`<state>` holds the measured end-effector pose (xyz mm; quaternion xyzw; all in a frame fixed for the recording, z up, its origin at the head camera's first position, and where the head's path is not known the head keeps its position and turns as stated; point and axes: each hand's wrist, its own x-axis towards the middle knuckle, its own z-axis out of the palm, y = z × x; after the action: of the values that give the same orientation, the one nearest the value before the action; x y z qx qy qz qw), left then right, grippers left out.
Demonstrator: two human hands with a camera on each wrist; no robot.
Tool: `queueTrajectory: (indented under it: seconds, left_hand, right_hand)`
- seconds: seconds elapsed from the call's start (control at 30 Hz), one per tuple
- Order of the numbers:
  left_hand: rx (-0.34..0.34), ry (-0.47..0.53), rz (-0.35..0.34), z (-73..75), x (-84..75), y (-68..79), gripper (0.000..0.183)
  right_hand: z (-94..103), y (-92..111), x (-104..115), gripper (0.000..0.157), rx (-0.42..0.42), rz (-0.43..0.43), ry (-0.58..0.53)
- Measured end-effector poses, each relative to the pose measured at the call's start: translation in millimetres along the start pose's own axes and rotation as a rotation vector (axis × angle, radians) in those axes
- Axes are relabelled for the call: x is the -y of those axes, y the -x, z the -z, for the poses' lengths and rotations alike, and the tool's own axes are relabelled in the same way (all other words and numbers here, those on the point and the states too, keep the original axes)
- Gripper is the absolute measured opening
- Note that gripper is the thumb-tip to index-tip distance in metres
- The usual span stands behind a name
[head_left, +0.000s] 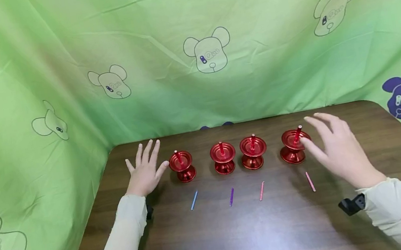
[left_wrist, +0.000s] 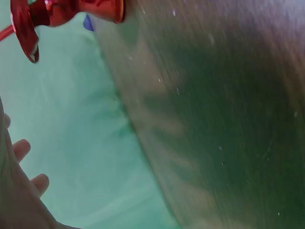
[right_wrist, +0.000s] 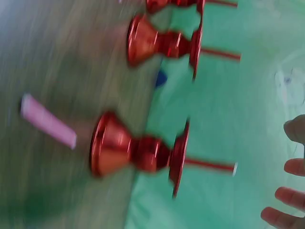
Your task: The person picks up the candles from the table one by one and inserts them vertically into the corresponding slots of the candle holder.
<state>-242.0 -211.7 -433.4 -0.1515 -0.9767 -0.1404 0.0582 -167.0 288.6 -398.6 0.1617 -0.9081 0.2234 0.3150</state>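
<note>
Candleholders (head_left: 225, 168), all four red, stand in a row, a thin red peg (head_left: 221, 148) rising from each dish (head_left: 229, 152). Sticks (head_left: 194, 200), one blue, one purple, two pink, lie on the table (head_left: 218, 240) nearer us. Our left hand (head_left: 146, 174) spreads wide beside the leftmost holder (head_left: 186, 174); our right hand (head_left: 340, 151), fingers parted, hovers near the rightmost holder (head_left: 292, 155), holding nothing.

Pale glare whitens the tabletop (head_left: 218, 240), while the right wrist view blurs.
</note>
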Motion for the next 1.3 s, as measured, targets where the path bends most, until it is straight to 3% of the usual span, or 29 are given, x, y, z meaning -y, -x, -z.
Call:
queueTrajectory:
  seconds: [0.23,0.5,0.83,1.1,1.3]
  left_hand:
    - [0.021,-0.014,-0.017,-2.4,-7.5,6.3,0.076]
    - [0.038,-0.035,-0.027,-7.1,-14.0,12.6,0.076]
    - [0.038,-0.078,-0.048,-11.3,-19.1,16.9,0.074]
    - [0.038,-0.102,-0.063,-19.6,-13.9,16.8,0.073]
    - [0.042,-0.085,-0.065,-20.4,-14.7,16.7,0.072]
  right_hand:
    - [-23.9,3.2,40.4,0.044,-0.034,0.067,-0.143]
    - [-58.8,8.5,79.0,0.035,0.026,0.117,-0.222]
    - [-96.5,11.1,123.2,0.027,0.103,0.029,-0.361]
    - [-119.3,9.8,155.1,0.027,0.223,-0.161,-0.554]
    - [-135.5,14.4,177.5,0.024,0.277,-0.227,-0.542]
